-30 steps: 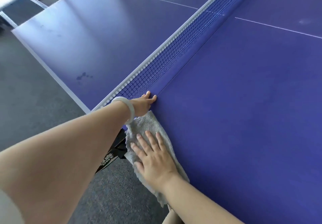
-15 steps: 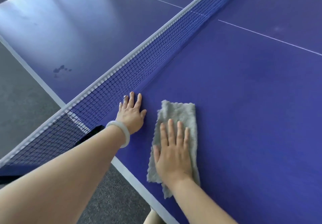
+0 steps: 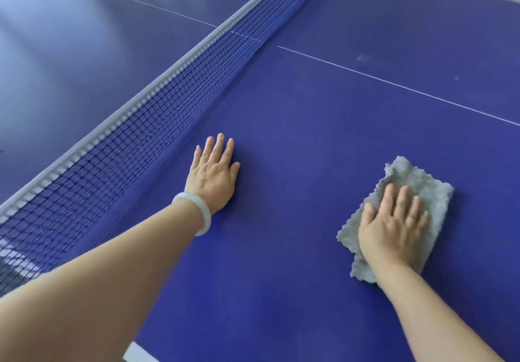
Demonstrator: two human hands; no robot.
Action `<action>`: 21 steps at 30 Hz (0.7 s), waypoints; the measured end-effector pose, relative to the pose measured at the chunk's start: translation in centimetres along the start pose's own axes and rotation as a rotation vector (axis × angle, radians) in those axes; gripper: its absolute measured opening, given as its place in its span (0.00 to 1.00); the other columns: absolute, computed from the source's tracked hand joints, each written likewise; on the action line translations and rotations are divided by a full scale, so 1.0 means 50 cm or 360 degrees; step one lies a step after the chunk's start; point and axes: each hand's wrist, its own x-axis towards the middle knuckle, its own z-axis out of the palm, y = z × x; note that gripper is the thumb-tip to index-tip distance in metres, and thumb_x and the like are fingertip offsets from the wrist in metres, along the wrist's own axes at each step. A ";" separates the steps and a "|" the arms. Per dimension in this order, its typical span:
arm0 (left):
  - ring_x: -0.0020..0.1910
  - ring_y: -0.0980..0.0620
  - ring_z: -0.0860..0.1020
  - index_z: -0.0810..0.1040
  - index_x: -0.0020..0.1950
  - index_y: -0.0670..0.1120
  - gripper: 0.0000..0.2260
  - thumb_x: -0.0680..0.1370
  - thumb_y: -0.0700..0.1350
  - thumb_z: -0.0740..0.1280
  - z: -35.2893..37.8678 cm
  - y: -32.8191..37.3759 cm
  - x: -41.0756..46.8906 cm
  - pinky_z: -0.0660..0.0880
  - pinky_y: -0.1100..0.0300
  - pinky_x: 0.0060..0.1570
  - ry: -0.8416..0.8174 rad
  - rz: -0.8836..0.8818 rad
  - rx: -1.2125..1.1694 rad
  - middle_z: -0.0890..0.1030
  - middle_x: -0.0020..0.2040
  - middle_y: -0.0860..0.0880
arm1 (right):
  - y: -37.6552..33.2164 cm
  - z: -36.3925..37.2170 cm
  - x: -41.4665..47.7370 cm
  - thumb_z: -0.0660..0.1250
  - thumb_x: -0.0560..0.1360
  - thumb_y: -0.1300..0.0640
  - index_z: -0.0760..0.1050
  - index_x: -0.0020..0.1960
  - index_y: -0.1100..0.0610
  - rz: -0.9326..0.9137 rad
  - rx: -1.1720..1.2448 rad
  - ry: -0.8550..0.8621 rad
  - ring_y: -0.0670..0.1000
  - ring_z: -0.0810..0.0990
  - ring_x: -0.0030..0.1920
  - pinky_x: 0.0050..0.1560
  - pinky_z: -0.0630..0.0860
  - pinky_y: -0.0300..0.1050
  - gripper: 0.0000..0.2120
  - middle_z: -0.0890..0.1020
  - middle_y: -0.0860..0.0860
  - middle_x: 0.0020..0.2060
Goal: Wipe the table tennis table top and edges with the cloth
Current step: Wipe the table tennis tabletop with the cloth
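The blue table tennis table [image 3: 309,114] fills the view. A grey fluffy cloth [image 3: 430,190] lies flat on the near half, right of centre. My right hand [image 3: 394,226] presses down on the cloth with the palm flat and the fingers spread, covering its lower part. My left hand [image 3: 213,176] rests flat on the bare table surface, fingers pointing away from me, close to the foot of the net. It holds nothing. A pale bracelet [image 3: 201,212] sits on the left wrist.
The dark net [image 3: 140,136] with its grey top band runs diagonally from lower left to upper right. A thin white centre line [image 3: 394,84] crosses the near half. The table's white side edge [image 3: 138,353] shows at the bottom. Faint smudges mark the far right surface.
My right hand has slid the cloth from the table's side edge near the net post inward and to the right. My left hand has moved along the net onto the table surface.
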 end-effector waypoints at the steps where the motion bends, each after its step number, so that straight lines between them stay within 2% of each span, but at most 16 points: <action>1: 0.80 0.46 0.43 0.46 0.82 0.49 0.26 0.85 0.53 0.46 0.001 0.001 0.022 0.39 0.49 0.78 -0.0016 0.0015 0.0019 0.45 0.82 0.49 | -0.048 0.014 -0.038 0.46 0.83 0.45 0.47 0.81 0.57 -0.0111 -0.0014 0.0036 0.61 0.48 0.80 0.78 0.47 0.62 0.31 0.49 0.58 0.80; 3: 0.80 0.46 0.43 0.46 0.82 0.49 0.25 0.85 0.53 0.46 0.000 0.008 0.066 0.40 0.48 0.78 -0.0043 0.0030 0.0044 0.45 0.82 0.49 | -0.143 0.044 -0.138 0.48 0.82 0.44 0.53 0.81 0.57 -0.0698 -0.0036 0.0079 0.61 0.51 0.80 0.78 0.50 0.63 0.30 0.53 0.57 0.80; 5: 0.80 0.46 0.42 0.46 0.82 0.50 0.25 0.85 0.54 0.45 -0.005 0.011 0.101 0.39 0.48 0.78 -0.0063 0.0025 0.0058 0.45 0.82 0.49 | -0.181 0.061 -0.198 0.51 0.81 0.43 0.59 0.80 0.55 -0.1284 -0.0012 -0.0009 0.59 0.53 0.80 0.76 0.53 0.61 0.30 0.57 0.54 0.80; 7: 0.80 0.47 0.42 0.45 0.82 0.50 0.25 0.85 0.54 0.45 -0.003 0.014 0.124 0.39 0.48 0.78 -0.0093 0.0044 0.0058 0.45 0.82 0.50 | -0.146 0.053 -0.151 0.52 0.81 0.41 0.58 0.80 0.52 -0.1532 -0.0024 -0.0080 0.55 0.53 0.80 0.75 0.52 0.57 0.29 0.56 0.51 0.80; 9: 0.80 0.48 0.41 0.44 0.82 0.51 0.26 0.84 0.54 0.44 0.009 0.016 0.127 0.38 0.49 0.78 -0.0078 0.0054 0.0028 0.44 0.82 0.51 | -0.071 0.037 -0.053 0.45 0.82 0.40 0.52 0.81 0.50 -0.1391 -0.0117 -0.0004 0.51 0.49 0.80 0.77 0.49 0.54 0.30 0.49 0.48 0.81; 10: 0.80 0.49 0.41 0.44 0.82 0.51 0.26 0.84 0.54 0.44 0.016 0.016 0.127 0.38 0.49 0.78 -0.0041 0.0051 0.0010 0.44 0.82 0.51 | -0.030 0.029 0.006 0.40 0.81 0.39 0.47 0.81 0.50 -0.1188 -0.0164 0.0061 0.51 0.46 0.81 0.78 0.47 0.53 0.31 0.45 0.48 0.81; 12: 0.80 0.51 0.41 0.44 0.82 0.52 0.26 0.84 0.54 0.43 0.027 0.014 0.127 0.37 0.50 0.78 0.0016 0.0039 -0.0001 0.44 0.82 0.52 | 0.032 0.003 0.119 0.32 0.79 0.39 0.41 0.81 0.50 -0.0580 -0.0212 0.0071 0.52 0.42 0.81 0.79 0.45 0.53 0.33 0.42 0.50 0.80; 14: 0.80 0.52 0.41 0.44 0.81 0.53 0.27 0.83 0.55 0.42 0.030 0.016 0.127 0.37 0.51 0.78 0.0033 0.0046 -0.0005 0.43 0.81 0.53 | 0.029 -0.015 0.175 0.36 0.81 0.42 0.43 0.82 0.53 -0.0066 -0.0097 0.0035 0.55 0.44 0.81 0.79 0.46 0.56 0.31 0.44 0.52 0.81; 15: 0.80 0.52 0.40 0.43 0.81 0.53 0.27 0.82 0.56 0.41 0.029 0.015 0.128 0.36 0.52 0.77 0.0039 0.0047 -0.0010 0.43 0.81 0.54 | -0.006 -0.015 0.183 0.39 0.82 0.43 0.44 0.82 0.54 0.0067 -0.0023 0.0021 0.57 0.44 0.80 0.78 0.46 0.59 0.31 0.44 0.53 0.81; 16: 0.80 0.52 0.40 0.43 0.81 0.54 0.27 0.82 0.56 0.41 0.028 0.015 0.127 0.36 0.52 0.77 0.0042 0.0046 -0.0015 0.42 0.81 0.54 | -0.056 -0.008 0.181 0.41 0.82 0.44 0.44 0.82 0.54 0.0069 0.0012 0.0029 0.59 0.44 0.80 0.78 0.45 0.60 0.30 0.45 0.54 0.81; 17: 0.80 0.53 0.39 0.42 0.81 0.54 0.27 0.82 0.56 0.40 0.027 0.015 0.127 0.36 0.52 0.77 0.0046 0.0045 -0.0020 0.42 0.81 0.54 | -0.115 0.004 0.171 0.41 0.83 0.44 0.43 0.82 0.53 -0.0071 0.0010 0.0049 0.59 0.44 0.80 0.78 0.43 0.61 0.30 0.45 0.53 0.81; 21: 0.79 0.54 0.37 0.43 0.81 0.54 0.27 0.82 0.56 0.41 0.021 0.016 0.124 0.35 0.52 0.77 0.0061 0.0044 -0.0048 0.41 0.81 0.54 | -0.306 0.039 0.126 0.35 0.80 0.43 0.42 0.81 0.49 -0.1208 -0.0058 -0.0109 0.54 0.38 0.80 0.78 0.38 0.59 0.30 0.41 0.48 0.80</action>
